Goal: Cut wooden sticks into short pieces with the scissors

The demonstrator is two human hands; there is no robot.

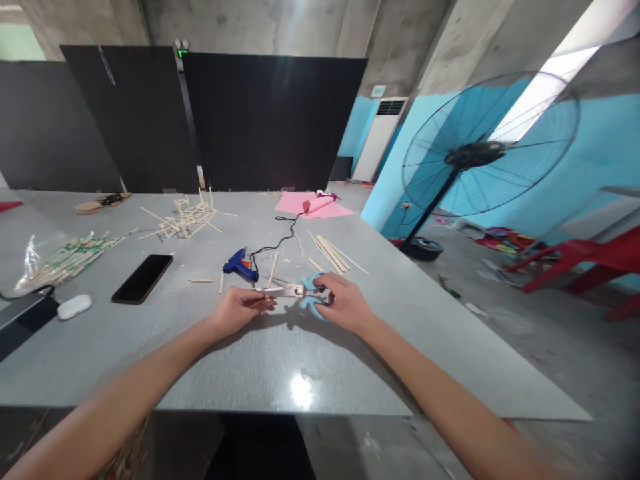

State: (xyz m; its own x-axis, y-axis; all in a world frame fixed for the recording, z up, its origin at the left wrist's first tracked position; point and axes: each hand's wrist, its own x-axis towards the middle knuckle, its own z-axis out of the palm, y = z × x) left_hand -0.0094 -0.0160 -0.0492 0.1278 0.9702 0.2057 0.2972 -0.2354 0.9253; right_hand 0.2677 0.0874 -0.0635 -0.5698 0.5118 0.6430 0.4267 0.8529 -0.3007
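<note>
Light blue-handled scissors (299,291) are gripped by my right hand (345,303), its fingers in the handles. The blades reach left to my left hand (243,310), whose fingers are pinched together. What the left fingers hold is too small to make out, perhaps a bit of wooden stick. Just beyond the hands lies a blue glue gun (241,265) with a black cord. A short wooden stick (273,269) is close to the blades. Several pale sticks (331,255) lie beyond my right hand.
On the grey table (400,320) are a black phone (143,279), a white earbud case (75,307), bagged sticks (75,258), a stick structure (187,217) and pink paper (320,205). A large fan (475,155) stands to the right, near red chairs (590,260).
</note>
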